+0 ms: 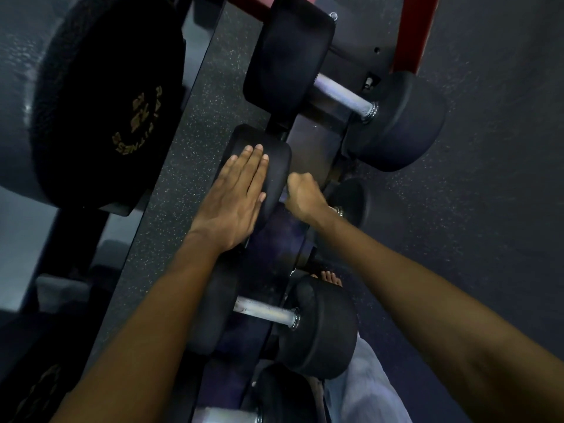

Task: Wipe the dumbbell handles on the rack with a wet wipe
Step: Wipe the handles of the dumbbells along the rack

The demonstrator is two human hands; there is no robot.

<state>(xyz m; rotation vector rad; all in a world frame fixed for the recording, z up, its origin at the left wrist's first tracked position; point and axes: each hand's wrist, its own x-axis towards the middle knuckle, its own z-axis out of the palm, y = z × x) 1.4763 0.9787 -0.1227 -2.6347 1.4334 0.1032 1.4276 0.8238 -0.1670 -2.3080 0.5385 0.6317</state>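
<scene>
I am looking straight down the dumbbell rack [314, 141], a dark sloped frame with a red upright [415, 32] at its far end. My left hand [235, 196] lies flat, fingers straight and together, on the black rubber head of the middle dumbbell [274, 160]. My right hand [305, 193] is just beside it, curled tight around that dumbbell's handle, which my fist hides almost completely. I cannot tell whether a wipe is inside the grip; none of it shows past my fingers. The two hands are close but not touching.

Above them sits a bigger dumbbell [396, 123] with its bare metal handle [341, 96] catching a little light. Below my arms another dumbbell [320, 325] rests in the rack, its grey handle [265, 312] showing between my forearms.

The floor [195, 123] is dark rubber matting flecked with pale specks. On the left hangs a large black weight plate [100, 102] with gold lettering. The room is dim. My bare toes [329, 277] peek out beside the rack.
</scene>
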